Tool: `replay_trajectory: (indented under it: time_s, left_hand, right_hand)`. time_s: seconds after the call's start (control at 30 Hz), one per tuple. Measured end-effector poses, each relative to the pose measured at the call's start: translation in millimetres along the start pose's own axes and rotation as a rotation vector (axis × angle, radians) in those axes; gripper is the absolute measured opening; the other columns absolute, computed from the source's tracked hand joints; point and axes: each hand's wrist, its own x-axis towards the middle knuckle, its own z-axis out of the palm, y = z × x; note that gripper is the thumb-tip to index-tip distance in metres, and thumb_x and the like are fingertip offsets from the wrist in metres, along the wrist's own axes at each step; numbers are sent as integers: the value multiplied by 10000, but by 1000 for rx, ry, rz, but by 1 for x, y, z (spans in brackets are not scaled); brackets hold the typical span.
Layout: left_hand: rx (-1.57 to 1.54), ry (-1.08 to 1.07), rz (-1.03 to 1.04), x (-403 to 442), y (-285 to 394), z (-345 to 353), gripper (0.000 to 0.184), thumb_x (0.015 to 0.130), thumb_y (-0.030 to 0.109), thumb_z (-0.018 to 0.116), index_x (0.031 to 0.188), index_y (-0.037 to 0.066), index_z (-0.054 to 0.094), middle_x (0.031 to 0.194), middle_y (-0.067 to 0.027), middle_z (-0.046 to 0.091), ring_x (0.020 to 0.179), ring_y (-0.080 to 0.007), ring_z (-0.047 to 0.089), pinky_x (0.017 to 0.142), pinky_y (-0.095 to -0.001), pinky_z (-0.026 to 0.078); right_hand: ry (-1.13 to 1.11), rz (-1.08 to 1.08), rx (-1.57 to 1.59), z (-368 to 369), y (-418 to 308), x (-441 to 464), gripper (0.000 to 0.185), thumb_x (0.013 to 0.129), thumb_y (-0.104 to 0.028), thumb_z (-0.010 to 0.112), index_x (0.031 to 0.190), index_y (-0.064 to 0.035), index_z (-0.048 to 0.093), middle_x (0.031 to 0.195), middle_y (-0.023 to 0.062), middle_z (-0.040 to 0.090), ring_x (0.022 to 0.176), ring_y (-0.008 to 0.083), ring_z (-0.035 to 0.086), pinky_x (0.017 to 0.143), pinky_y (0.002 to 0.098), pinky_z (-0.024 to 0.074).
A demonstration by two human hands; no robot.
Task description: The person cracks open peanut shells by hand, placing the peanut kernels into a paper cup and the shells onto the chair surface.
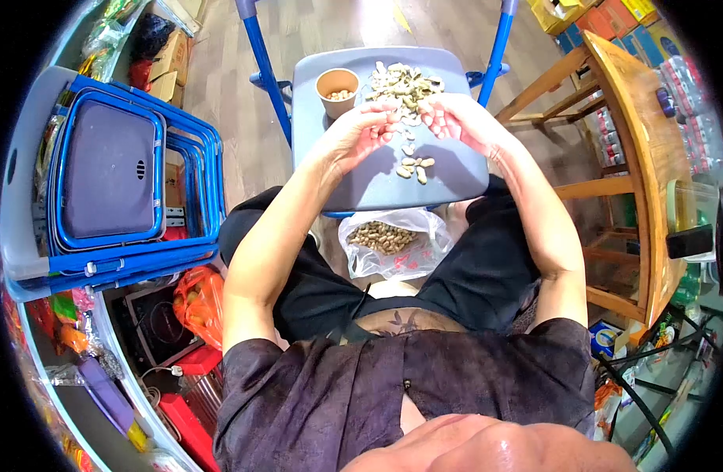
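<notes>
The chair seat (448,175) looks like smooth, matt plastic. Rough, dry peanut shells (405,81) cover its far part; near it crinkles a glossy plastic bag (433,250).

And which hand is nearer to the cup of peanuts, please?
The left hand: it is close by, just below and right of the cup of peanuts in view. The right hand is farther right, beyond the left.

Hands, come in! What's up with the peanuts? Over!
Left hand and right hand: close together over stool, contents unclear. Loose peanuts: on stool, nearer the body. In the way: nothing obvious; shells heaped just beyond hands.
</notes>
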Motion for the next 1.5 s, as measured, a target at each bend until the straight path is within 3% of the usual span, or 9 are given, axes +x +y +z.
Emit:
replay_trajectory:
  time_s: [0.2,0.33,0.4,0.5,0.57,0.67,1.03,1.1,1.5]
  left_hand:
    - [-71,-57,29,13,-7,5,224,866,95,656,1076,44,597,937,-31,645,813,-107,603,731,-239,492]
    - [-9,-106,48,29,-16,-1,202,893,183,636,1048,54,613,915,-21,631,836,-104,584,760,-244,483]
    - [-21,82,-19,27,-15,8,206,908,229,615,1009,50,615,897,-23,619,847,-115,575,766,-245,482]
    - [-108,-12,-23,32,-21,0,186,924,203,583,1012,41,614,907,-33,620,863,-120,575,765,-247,483]
    - [0,145,-23,31,-23,7,197,941,170,544,1053,23,614,883,-24,621,828,-106,578,734,-242,488]
    - [123,158,51,36,-33,-2,213,943,135,528,1096,12,609,844,-2,617,776,-87,576,696,-229,488]
    - [50,104,131,39,-27,19,175,901,131,627,1051,42,637,896,-9,634,820,-89,566,724,-222,446]
    - [58,-91,161,40,-26,22,163,893,103,630,1044,39,629,911,-25,641,829,-109,577,750,-243,455]
    - [81,75,202,43,-30,14,194,865,60,650,1054,28,624,936,-26,638,841,-99,567,791,-246,450]
  right_hand:
    - [28,-69,545,11,20,5,161,944,-240,519,859,-112,566,744,-46,552,638,63,496,582,205,413]
    - [170,-102,506,13,36,7,144,926,-221,558,845,-105,588,726,-41,568,616,60,502,571,201,417]
    - [220,-187,487,13,35,12,157,925,-226,571,849,-93,605,735,-28,580,630,59,521,576,202,425]
    - [322,-224,343,18,48,11,194,934,-244,560,877,-68,616,750,-21,581,643,57,522,585,202,429]
    - [382,-298,91,19,52,12,222,948,-240,540,916,-36,623,765,-11,583,649,58,519,589,202,431]
    - [441,-329,123,23,61,15,233,959,-222,521,973,-17,632,766,-2,587,647,62,517,586,203,430]
    - [395,-399,74,22,62,23,239,969,-194,514,1059,-14,642,771,-13,588,646,48,503,591,197,425]
    - [377,-376,117,24,61,23,242,969,-194,514,1069,-12,640,772,-14,588,648,48,501,593,195,424]
    - [311,-318,82,23,60,21,246,977,-239,494,975,-29,623,744,-13,563,651,53,507,584,200,422]
